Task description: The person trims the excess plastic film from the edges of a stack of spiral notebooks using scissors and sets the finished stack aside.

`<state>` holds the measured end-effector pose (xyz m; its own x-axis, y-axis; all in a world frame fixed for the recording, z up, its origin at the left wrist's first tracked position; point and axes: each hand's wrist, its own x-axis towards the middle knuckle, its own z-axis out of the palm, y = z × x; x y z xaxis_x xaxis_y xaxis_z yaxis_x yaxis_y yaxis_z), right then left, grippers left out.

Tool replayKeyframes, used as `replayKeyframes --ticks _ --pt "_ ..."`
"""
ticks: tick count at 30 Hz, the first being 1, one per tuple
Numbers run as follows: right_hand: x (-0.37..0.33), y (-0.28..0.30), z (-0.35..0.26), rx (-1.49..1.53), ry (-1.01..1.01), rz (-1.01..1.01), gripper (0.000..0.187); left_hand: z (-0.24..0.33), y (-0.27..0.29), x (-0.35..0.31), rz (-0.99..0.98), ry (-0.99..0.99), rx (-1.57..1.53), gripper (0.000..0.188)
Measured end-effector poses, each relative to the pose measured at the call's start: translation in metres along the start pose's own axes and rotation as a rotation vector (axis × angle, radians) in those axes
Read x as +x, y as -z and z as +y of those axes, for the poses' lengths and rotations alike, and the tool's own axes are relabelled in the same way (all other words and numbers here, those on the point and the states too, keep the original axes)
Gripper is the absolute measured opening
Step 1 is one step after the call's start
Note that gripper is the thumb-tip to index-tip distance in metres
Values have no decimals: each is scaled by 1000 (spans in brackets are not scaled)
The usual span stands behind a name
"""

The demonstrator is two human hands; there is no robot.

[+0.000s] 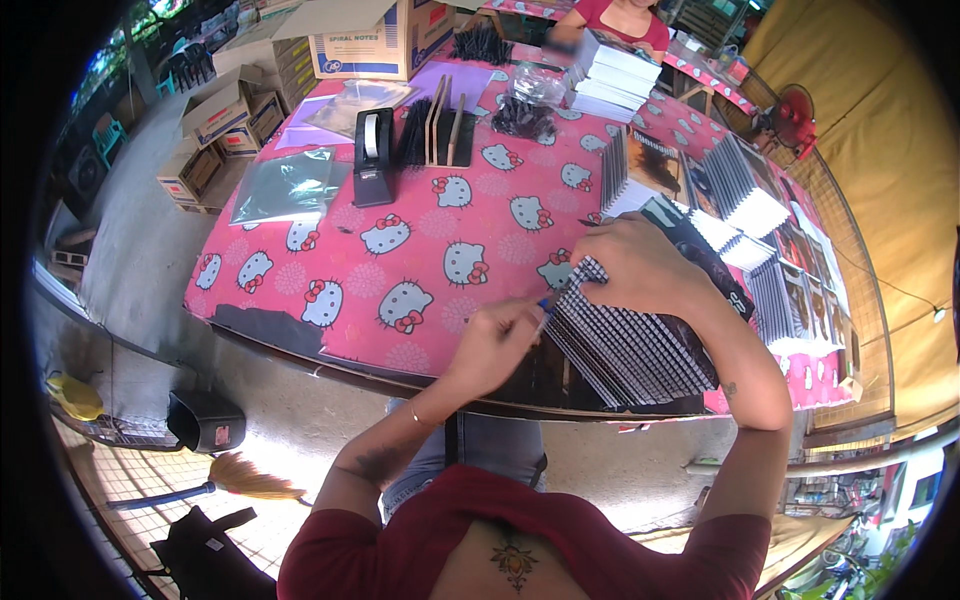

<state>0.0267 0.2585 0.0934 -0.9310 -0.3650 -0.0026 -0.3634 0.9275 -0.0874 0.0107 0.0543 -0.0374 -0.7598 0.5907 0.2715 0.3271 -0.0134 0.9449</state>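
I see the left hand (498,345) pinched around a small blue-ended item (546,305) at the near-left side of a row of spiral-bound notebooks (630,350), which lies at the front edge of the tabletop (515,245). The right hand (638,262) is bent over the row's far end, close to the left but apart from it; I can't tell how firmly its fingers close, as the back of the hand covers them. That wrist and forearm also block my view of part of the row and of the dark-covered notebook (705,255) behind it.

My right side is crowded: stacks of notebooks (745,190) fill the tabletop out to its edge, with a red fan (790,120) beyond. To the left there is more room, broken by a black tape dispenser (374,185) just beside some clear plastic sheets (283,187). Further back I have a black stand with wooden uprights (455,152), bundles of black coils (522,120), a tall white paper stack (612,85) in front of a co-worker in red (655,35), and a cardboard carton (365,50). Down on the floor lie a broom (250,478) and a black bag (205,550).
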Motion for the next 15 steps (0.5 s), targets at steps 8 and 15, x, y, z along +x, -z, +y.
replayKeyframes --ticks 8,15 --pt "0 0 0 10 -9 -10 29 -14 0 -2 -101 517 -720 28" --pt "0 -1 1 2 12 12 29 -8 -3 -7 62 -108 240 36"
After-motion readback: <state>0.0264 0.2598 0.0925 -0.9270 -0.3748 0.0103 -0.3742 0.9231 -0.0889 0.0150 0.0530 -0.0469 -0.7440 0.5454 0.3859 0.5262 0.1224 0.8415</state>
